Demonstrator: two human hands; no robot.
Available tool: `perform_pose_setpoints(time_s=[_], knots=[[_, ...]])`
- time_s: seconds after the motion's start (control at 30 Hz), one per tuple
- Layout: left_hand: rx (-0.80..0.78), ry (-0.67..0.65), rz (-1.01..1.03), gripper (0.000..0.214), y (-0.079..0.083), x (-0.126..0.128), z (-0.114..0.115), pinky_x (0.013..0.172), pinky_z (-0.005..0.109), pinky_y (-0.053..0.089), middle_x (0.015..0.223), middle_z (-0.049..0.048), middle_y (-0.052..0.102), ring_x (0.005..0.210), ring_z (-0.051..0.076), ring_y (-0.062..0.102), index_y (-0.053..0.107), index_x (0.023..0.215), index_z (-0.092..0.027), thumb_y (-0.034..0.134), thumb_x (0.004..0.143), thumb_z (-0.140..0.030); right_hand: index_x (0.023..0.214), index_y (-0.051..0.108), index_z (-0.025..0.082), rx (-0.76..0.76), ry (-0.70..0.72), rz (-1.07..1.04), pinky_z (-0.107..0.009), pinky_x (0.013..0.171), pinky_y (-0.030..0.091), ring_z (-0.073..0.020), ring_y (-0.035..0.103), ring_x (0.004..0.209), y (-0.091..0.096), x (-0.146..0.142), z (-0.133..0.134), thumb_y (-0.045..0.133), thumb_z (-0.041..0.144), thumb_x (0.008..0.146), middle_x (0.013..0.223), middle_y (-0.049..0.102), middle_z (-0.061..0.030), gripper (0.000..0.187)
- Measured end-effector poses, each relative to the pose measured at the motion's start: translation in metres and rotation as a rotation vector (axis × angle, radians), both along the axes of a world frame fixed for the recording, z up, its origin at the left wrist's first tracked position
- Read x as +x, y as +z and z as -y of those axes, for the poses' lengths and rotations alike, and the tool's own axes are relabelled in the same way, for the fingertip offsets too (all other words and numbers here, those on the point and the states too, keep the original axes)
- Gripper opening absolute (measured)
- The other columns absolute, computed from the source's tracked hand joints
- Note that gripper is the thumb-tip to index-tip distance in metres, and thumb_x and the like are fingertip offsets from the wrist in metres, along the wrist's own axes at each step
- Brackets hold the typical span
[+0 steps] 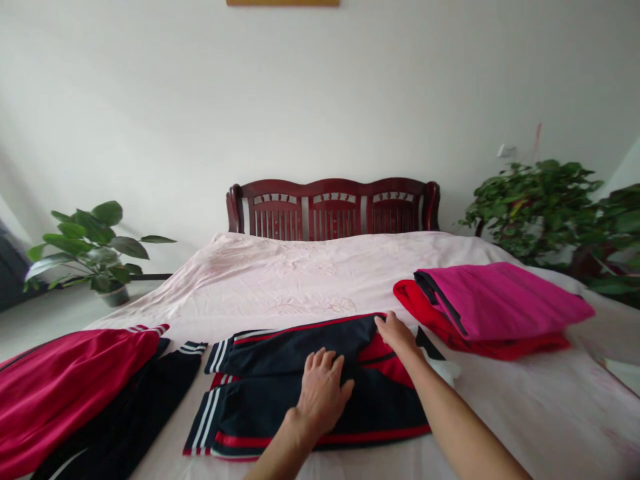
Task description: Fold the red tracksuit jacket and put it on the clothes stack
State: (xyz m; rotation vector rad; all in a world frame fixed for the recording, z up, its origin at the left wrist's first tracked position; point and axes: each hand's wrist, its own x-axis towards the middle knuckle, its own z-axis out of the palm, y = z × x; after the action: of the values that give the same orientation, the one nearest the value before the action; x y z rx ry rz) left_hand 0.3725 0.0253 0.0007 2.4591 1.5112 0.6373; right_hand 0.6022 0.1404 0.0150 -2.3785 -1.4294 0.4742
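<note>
A navy track jacket (270, 403) with red panels and white-striped cuffs lies folded flat on the bed in front of me. My left hand (324, 390) rests palm down on the middle of it, fingers outstretched. At the jacket's far right edge, my right hand (397, 335) has its fingers closed on the cloth near a red panel. Just beyond my right wrist, a white and black part of cloth (435, 357) sticks out, partly hidden by my forearm.
Red clothing (80, 373) and black clothing (150, 400) lie loose at the left. On the right, a folded magenta garment (515, 300) sits on a red one (530, 347). The pale pink bedsheet (280, 280) reaches a dark wooden headboard (334, 213). Potted plants (100, 247) flank the bed.
</note>
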Motion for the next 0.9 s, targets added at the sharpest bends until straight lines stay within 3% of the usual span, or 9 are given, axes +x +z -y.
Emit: perform_pose_setpoints(time_s=[0.1, 0.3, 0.43, 0.53, 0.63, 0.73, 0.83, 0.9], knots=[[-0.047, -0.067, 0.031, 0.046, -0.009, 0.012, -0.001, 0.111, 0.046, 0.038, 0.137, 0.008, 0.061, 0.126, 0.03, 0.052, 0.064, 0.13, -0.023, 0.054, 0.091, -0.044, 0.144, 0.042, 0.014, 0.03, -0.012, 0.035, -0.044, 0.092, 0.047, -0.032, 0.065, 0.113, -0.005, -0.005, -0.017, 0.048, 0.049, 0.091, 0.126, 0.065, -0.0225, 0.063], [-0.068, -0.183, 0.09, 0.056, -0.025, 0.011, 0.006, 0.113, 0.045, 0.034, 0.143, 0.005, 0.058, 0.127, 0.029, 0.049, 0.054, 0.141, -0.025, 0.058, 0.089, -0.044, 0.141, 0.049, 0.024, 0.149, 0.086, 0.102, -0.032, 0.096, 0.046, -0.0242, 0.061, 0.121, -0.024, -0.002, -0.032, 0.05, 0.025, 0.089, 0.133, 0.064, -0.0123, 0.052], [-0.131, -0.245, 0.143, 0.06, -0.028, 0.007, 0.004, 0.116, 0.048, 0.031, 0.149, 0.0044, 0.053, 0.134, 0.03, 0.045, 0.052, 0.143, -0.026, 0.063, 0.085, -0.041, 0.137, 0.053, 0.021, 0.159, 0.141, 0.157, -0.033, 0.092, 0.048, -0.0257, 0.064, 0.115, -0.029, 0.001, -0.029, 0.054, 0.021, 0.086, 0.121, 0.069, -0.0135, 0.051], [-0.237, -0.286, 0.312, 0.056, -0.023, -0.014, 0.0, 0.116, 0.042, 0.036, 0.147, 0.0025, 0.055, 0.135, 0.023, 0.048, 0.052, 0.142, -0.027, 0.059, 0.087, -0.034, 0.139, 0.05, 0.014, 0.155, 0.146, 0.196, -0.034, 0.088, 0.048, -0.0266, 0.064, 0.112, -0.025, 0.001, -0.019, 0.048, 0.023, 0.091, 0.12, 0.067, -0.0174, 0.048], [-0.155, -0.076, 0.459, 0.043, -0.011, -0.061, -0.01, 0.115, 0.038, 0.038, 0.137, 0.0033, 0.063, 0.132, 0.02, 0.052, 0.062, 0.131, -0.026, 0.051, 0.09, -0.027, 0.138, 0.05, 0.011, 0.154, 0.15, 0.232, -0.039, 0.086, 0.049, -0.03, 0.063, 0.11, -0.018, -0.001, 0.001, 0.042, 0.026, 0.096, 0.124, 0.063, -0.0205, 0.045], [0.038, 0.218, 0.414, 0.037, 0.003, -0.116, -0.027, 0.11, 0.041, 0.042, 0.125, 0.0061, 0.069, 0.122, 0.022, 0.058, 0.067, 0.12, -0.023, 0.043, 0.092, -0.024, 0.135, 0.054, 0.018, 0.285, 0.294, 0.322, -0.04, 0.092, 0.046, -0.0296, 0.057, 0.115, -0.013, -0.012, 0.027, 0.045, 0.026, 0.095, 0.126, 0.061, -0.0155, 0.042], [0.048, 0.434, 0.16, 0.041, 0.006, -0.155, -0.041, 0.109, 0.044, 0.04, 0.132, 0.0089, 0.064, 0.124, 0.026, 0.055, 0.063, 0.127, -0.021, 0.039, 0.095, -0.03, 0.126, 0.061, 0.024, 0.431, 0.585, 0.358, -0.038, 0.1, 0.04, -0.0261, 0.054, 0.114, -0.016, -0.028, 0.052, 0.054, 0.025, 0.091, 0.12, 0.062, -0.0087, 0.036], [-0.01, 0.53, -0.055, 0.047, 0.0, -0.166, -0.044, 0.111, 0.05, 0.035, 0.145, 0.0119, 0.054, 0.134, 0.031, 0.048, 0.055, 0.139, -0.022, 0.042, 0.095, -0.036, 0.112, 0.066, 0.025, 0.419, 0.737, 0.317, -0.036, 0.1, 0.039, -0.0239, 0.054, 0.109, -0.021, -0.036, 0.067, 0.056, 0.024, 0.089, 0.114, 0.064, -0.0055, 0.026]])
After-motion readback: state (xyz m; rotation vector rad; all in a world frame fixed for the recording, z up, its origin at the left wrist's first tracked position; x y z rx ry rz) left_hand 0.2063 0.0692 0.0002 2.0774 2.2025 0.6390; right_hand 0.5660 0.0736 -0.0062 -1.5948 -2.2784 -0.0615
